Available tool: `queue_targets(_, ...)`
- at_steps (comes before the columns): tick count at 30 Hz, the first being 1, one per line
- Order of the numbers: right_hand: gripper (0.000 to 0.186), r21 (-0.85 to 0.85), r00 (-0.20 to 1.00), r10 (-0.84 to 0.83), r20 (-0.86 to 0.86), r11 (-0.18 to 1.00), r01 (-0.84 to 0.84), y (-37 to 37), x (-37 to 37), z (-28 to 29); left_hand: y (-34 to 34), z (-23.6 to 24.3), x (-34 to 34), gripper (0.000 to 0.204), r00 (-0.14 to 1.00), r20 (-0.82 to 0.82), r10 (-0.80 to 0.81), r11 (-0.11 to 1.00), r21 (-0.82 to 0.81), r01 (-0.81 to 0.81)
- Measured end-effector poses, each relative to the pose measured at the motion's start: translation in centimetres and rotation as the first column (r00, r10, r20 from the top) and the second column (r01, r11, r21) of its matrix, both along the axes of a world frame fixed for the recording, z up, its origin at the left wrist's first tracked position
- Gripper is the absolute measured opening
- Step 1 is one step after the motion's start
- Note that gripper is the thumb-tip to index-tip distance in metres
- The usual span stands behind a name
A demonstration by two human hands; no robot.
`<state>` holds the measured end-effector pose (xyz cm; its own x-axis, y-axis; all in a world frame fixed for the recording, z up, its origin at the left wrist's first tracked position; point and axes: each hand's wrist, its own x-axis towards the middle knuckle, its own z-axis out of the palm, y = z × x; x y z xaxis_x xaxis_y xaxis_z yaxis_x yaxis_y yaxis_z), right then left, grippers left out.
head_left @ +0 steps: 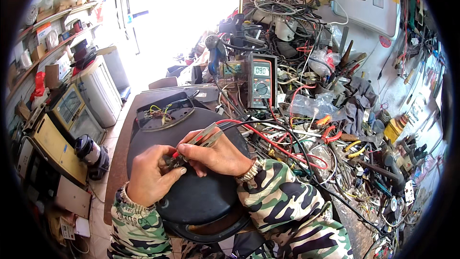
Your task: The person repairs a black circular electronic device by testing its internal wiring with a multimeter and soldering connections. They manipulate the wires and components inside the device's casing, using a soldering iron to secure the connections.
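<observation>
Probes of slim red-and-grey plastic (210, 133), likely light, stiff, best held mid-shaft, sit centre-frame pinched in the right hand (219, 157), the left hand (147, 171) pinching a small dark piece (173, 162).

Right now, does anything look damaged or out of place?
Perhaps: left of the multimeter, a black housing lies open, its yellowish wires exposed. On the right, tangled cables heap up messily. I see no clear breakage.

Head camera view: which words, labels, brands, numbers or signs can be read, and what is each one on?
Meter: digits on its screen, readable, but I don't copy them out.
Meter's dial: markings too small to read.
Left sleeve: lettering near the cuff, also not copied.
Round red sticker: too small to read.
</observation>
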<state>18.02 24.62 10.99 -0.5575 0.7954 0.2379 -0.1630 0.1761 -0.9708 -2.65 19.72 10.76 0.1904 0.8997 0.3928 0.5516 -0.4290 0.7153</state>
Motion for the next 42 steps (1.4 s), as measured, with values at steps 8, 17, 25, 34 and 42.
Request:
queue_targets(8,0.024,0.031,0.999,-0.047,0.027,0.998,0.046,-0.4,-0.4,0.3,3.8,1.9,-9.3,0.018,0.953,0.271,0.132,0.984,0.076,-0.158)
queue_targets(17,0.022,-0.069,0.998,-0.059,0.011,0.996,0.06,-0.3,-0.5,0.2,12.1,-4.2,-10.5,0.03,0.813,0.429,0.394,0.91,-0.058,-0.411)
queue_targets(25,0.022,0.005,0.992,-0.094,0.078,0.996,0.094,-0.3,-0.4,0.0,11.0,-3.9,-10.4,0.042,0.923,0.109,0.37,0.924,0.064,-0.378)
queue_targets(34,0.026,-0.018,0.999,0.03,0.018,0.999,-0.03,0.3,-0.2,-0.3,10.9,0.2,-7.6,0.039,0.799,-0.106,0.593,0.803,0.161,-0.574)
queue_targets(42,0.028,0.041,0.997,0.051,-0.065,0.998,-0.048,0.5,-0.4,-1.0,12.0,-1.3,-8.8,0.031,0.839,-0.035,0.542,0.834,0.14,-0.533)
